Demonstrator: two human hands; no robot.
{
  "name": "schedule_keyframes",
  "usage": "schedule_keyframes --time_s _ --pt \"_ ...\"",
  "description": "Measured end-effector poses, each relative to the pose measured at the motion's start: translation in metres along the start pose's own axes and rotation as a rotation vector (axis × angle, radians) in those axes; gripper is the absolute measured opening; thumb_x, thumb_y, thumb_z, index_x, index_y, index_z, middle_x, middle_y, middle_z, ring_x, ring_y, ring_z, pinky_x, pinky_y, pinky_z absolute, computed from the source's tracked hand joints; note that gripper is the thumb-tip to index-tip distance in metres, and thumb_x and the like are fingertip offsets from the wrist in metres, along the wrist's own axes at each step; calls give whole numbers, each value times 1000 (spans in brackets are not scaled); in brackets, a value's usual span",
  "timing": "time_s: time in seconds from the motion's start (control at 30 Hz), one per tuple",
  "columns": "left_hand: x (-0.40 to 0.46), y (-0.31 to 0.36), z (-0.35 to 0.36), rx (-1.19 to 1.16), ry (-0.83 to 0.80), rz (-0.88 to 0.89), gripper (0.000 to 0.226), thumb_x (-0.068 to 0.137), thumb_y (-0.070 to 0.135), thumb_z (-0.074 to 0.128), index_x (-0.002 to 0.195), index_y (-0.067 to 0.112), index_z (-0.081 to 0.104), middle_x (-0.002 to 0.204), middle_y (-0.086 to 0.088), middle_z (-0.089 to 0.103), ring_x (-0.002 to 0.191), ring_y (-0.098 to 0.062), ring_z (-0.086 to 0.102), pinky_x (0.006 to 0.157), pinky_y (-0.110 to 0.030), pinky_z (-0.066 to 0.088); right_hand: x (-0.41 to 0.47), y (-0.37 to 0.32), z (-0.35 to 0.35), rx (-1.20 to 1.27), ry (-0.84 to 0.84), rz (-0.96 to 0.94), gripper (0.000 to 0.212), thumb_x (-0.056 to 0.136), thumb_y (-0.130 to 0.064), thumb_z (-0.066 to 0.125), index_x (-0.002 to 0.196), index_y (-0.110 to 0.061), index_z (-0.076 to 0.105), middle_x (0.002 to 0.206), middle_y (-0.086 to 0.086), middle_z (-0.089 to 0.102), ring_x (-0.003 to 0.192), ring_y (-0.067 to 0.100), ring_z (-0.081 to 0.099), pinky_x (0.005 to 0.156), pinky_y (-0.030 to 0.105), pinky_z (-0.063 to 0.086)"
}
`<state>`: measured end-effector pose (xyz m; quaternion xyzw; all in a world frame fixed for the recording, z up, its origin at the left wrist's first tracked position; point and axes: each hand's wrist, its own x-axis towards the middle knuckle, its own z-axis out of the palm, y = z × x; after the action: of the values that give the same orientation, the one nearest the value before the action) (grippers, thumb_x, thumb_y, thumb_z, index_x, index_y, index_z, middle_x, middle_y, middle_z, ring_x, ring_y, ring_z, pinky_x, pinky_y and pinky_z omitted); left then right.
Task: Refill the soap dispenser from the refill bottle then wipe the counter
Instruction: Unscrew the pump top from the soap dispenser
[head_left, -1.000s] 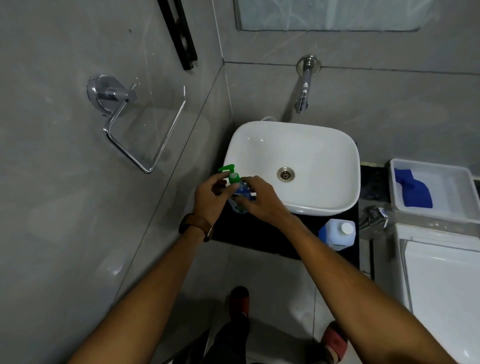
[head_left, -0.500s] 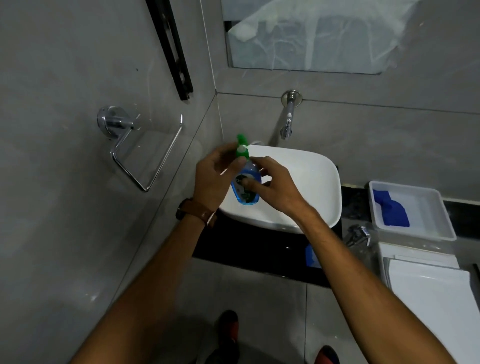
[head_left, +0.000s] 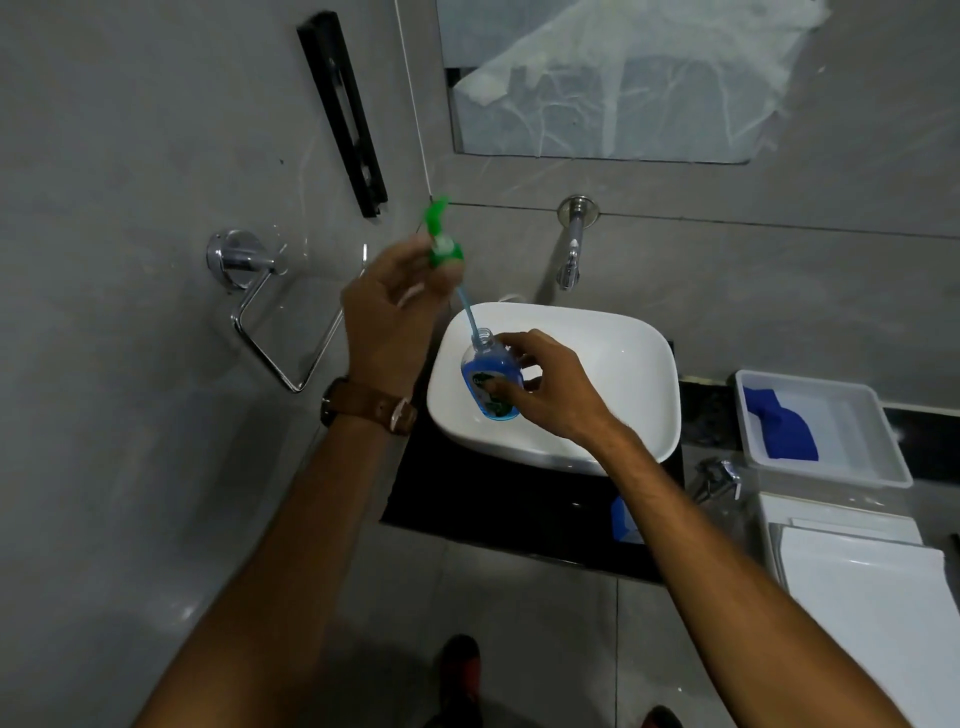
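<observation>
My right hand (head_left: 550, 387) grips the soap dispenser bottle (head_left: 485, 379), a small clear bottle with blue liquid, tilted over the white basin (head_left: 623, 374). My left hand (head_left: 389, 306) holds the green pump head (head_left: 441, 236) lifted up and to the left, its blue tube (head_left: 467, 312) still reaching down into the bottle's open neck. The refill bottle (head_left: 623, 522) stands on the black counter (head_left: 498, 499) at the front right, mostly hidden behind my right forearm. A blue cloth (head_left: 779, 426) lies in a white tray (head_left: 883, 467) to the right.
A wall tap (head_left: 571, 249) hangs over the basin. A chrome towel ring (head_left: 270, 312) sticks out of the left wall. A chrome fitting (head_left: 719, 475) and a white toilet cistern (head_left: 862, 587) sit on the right. Grey tiled walls close in at left and back.
The dispenser came up off the counter to above the basin. My left hand has pulled the green pump head out of the bottle and raised it, showing the tube.
</observation>
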<state>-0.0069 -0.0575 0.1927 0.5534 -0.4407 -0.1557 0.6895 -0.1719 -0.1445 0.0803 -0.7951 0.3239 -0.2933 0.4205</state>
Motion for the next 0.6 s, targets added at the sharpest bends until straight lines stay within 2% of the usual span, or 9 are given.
schedule_keyframes --time_s 0.07,0.13,0.2,0.3,0.4,0.5,0.6 --pt "9 23 -7 -45 79 97 37 78 15 79 113 12 66 103 4 74 100 -17 73 88 -32 59 -4 5 3 2 -18 38 54 86 -28 81 135 -19 60 117 -13 60 93 10 62 71 5 53" --pt "13 36 -16 -73 133 164 36 80 17 78 113 11 65 102 9 75 100 -16 72 89 -39 58 -9 9 4 5 -31 77 54 88 -28 80 136 -19 59 118 -13 59 94 6 62 71 3 52" --pt "10 34 -24 -40 174 165 31 82 16 77 111 12 66 101 11 76 100 -14 72 88 -38 59 -15 14 5 6 -33 106 53 88 -27 79 137 -20 58 118 -13 59 94 4 61 71 1 50" --pt "-9 5 -29 30 228 20 30 82 11 77 110 13 68 101 0 75 95 -15 73 87 -35 59 -26 23 7 10 -25 138 52 88 -25 80 135 -25 58 118 -15 59 96 3 61 73 1 49" --pt "-40 -45 -28 56 244 -176 30 81 8 77 110 14 70 102 -6 75 95 -17 73 85 -29 59 -38 33 12 34 -31 213 52 85 -31 82 129 -39 56 121 -17 60 100 5 63 86 14 53" --pt "-76 -100 -28 94 262 -379 30 81 7 77 110 12 70 98 2 74 86 -2 70 81 -20 56 -52 43 23 66 -44 239 51 83 -34 83 124 -48 56 120 -20 62 105 7 65 92 22 56" --pt "-111 -148 -28 165 276 -583 24 82 15 78 104 21 71 95 8 73 86 -1 69 85 -26 58 -65 53 37 38 -27 212 53 79 -30 85 123 -44 60 113 -26 63 108 -3 63 89 16 56"
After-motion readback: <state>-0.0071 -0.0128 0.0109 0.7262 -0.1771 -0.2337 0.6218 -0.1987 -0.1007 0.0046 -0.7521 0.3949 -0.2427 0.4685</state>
